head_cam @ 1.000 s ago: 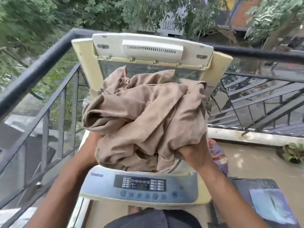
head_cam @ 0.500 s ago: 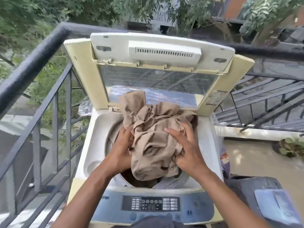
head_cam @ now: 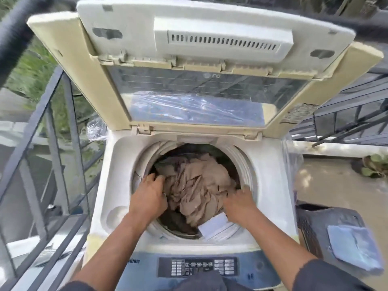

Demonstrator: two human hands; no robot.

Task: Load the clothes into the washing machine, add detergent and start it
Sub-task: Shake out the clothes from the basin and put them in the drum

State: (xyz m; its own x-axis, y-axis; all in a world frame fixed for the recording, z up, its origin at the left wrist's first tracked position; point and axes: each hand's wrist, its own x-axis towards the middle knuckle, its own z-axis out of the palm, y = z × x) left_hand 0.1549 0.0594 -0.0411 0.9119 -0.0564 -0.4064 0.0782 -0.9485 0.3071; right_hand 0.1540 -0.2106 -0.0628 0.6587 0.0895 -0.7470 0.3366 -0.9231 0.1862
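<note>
A top-loading washing machine (head_cam: 117,164) stands in front of me with its lid (head_cam: 210,28) tipped up and back. A crumpled beige cloth (head_cam: 199,185) lies inside the round drum on top of darker laundry. My left hand (head_cam: 150,194) presses on the cloth's left edge with curled fingers. My right hand (head_cam: 241,199) grips its right edge, fingers tucked down beside the drum wall. The control panel (head_cam: 197,266) with its buttons runs along the machine's near edge, between my forearms.
A dark metal railing (head_cam: 54,131) runs close along the left of the machine. At the right stands a dark laundry basket (head_cam: 310,223) with a pale blue folded item (head_cam: 354,246) on it. A potted plant (head_cam: 375,166) sits on the floor farther right.
The beige cloth has gone from held high above the machine down into the drum. Both hands followed it in, and my head has leaned closer over the opening.
</note>
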